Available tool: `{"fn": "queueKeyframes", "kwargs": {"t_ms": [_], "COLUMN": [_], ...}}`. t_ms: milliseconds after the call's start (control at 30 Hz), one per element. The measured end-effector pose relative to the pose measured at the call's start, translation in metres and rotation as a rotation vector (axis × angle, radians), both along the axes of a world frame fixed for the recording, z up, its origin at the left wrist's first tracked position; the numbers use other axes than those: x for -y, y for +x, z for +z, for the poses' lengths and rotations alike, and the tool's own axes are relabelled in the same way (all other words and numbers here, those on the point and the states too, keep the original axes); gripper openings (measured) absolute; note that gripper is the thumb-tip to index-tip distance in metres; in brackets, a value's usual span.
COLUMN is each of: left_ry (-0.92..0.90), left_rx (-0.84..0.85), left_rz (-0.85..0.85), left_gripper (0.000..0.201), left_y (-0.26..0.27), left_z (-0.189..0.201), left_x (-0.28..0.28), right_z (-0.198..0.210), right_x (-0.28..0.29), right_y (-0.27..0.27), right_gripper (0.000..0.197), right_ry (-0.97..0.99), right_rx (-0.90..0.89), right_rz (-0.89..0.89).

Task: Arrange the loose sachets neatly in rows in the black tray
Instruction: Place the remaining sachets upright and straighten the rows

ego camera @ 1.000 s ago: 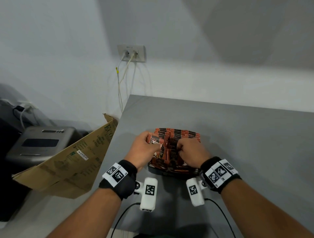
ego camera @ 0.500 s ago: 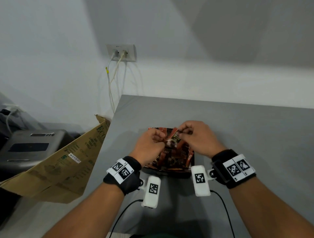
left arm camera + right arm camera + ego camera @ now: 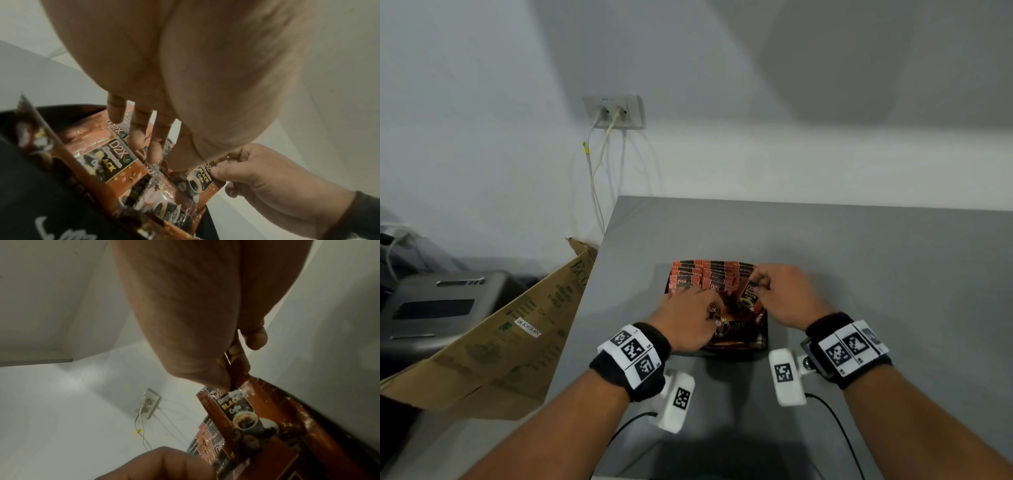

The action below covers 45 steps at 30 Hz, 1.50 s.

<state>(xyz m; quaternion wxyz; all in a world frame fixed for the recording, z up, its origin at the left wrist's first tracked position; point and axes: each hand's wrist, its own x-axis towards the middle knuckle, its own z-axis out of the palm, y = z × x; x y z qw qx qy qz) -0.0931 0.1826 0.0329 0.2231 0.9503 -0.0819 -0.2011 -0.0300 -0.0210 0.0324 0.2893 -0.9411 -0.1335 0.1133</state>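
Note:
The black tray (image 3: pixel 765 334) sits on the grey table, with upright rows of orange-brown sachets (image 3: pixel 707 274) at its far end and loose sachets (image 3: pixel 736 329) lying in the near part. My right hand (image 3: pixel 760 286) pinches the top edge of one black-coffee sachet (image 3: pixel 750 295) over the tray's right side; in the right wrist view the sachet (image 3: pixel 243 415) hangs from thumb and finger. My left hand (image 3: pixel 705 308) reaches into the tray, fingers (image 3: pixel 141 138) straight and touching the standing sachets (image 3: pixel 115 155). The tray's dark rim (image 3: pixel 61 113) shows behind them.
A brown cardboard box (image 3: pixel 500 335) leans against the table's left edge, with a grey machine (image 3: pixel 438 305) behind it. A wall socket (image 3: pixel 614 111) with white cables hangs beyond the far-left corner. The grey tabletop (image 3: pixel 876 274) stretches to the right of the tray.
Half a second ago both hands held a sachet together above the tray. Now they are apart: the left has dropped onto the sachets, the right keeps the sachet, lower and to the right.

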Motion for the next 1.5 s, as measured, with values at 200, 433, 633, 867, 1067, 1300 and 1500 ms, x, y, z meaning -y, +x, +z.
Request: {"fn": "queueKeyframes", "kwargs": {"t_ms": [200, 433, 633, 867, 1067, 1300, 1500], "left_ry": [0.114, 0.136, 0.081, 0.033, -0.051, -0.008, -0.225], "left_rx": [-0.054, -0.049, -0.062, -0.120, -0.039, 0.054, 0.092], "left_rz": [-0.062, -0.097, -0.074, -0.055, -0.040, -0.017, 0.135], "left_gripper": [0.046, 0.034, 0.033, 0.034, 0.026, 0.023, 0.020], "left_y": [-0.002, -0.007, -0.007, -0.007, -0.008, -0.014, -0.013], "left_z": [0.000, 0.001, 0.004, 0.011, 0.008, -0.003, -0.004], "left_x": [0.006, 0.005, -0.007, -0.033, -0.040, -0.040, -0.047], "right_z": [0.002, 0.001, -0.012, 0.010, -0.008, -0.019, -0.026], "right_x": [-0.003, -0.002, -0.001, -0.008, -0.013, -0.018, -0.019], "right_y": [0.001, 0.000, -0.011, -0.035, -0.035, -0.041, -0.043], "right_gripper": [0.019, 0.027, 0.020, 0.029, 0.029, 0.020, 0.017], "right_ry": [-0.011, -0.117, -0.136, -0.089, -0.176, -0.179, -0.185], "right_rx": [-0.039, -0.059, -0.022, -0.119, -0.132, -0.071, -0.017], "right_rz": [0.033, 0.076, 0.119, 0.417, 0.475, 0.477, 0.443]}}
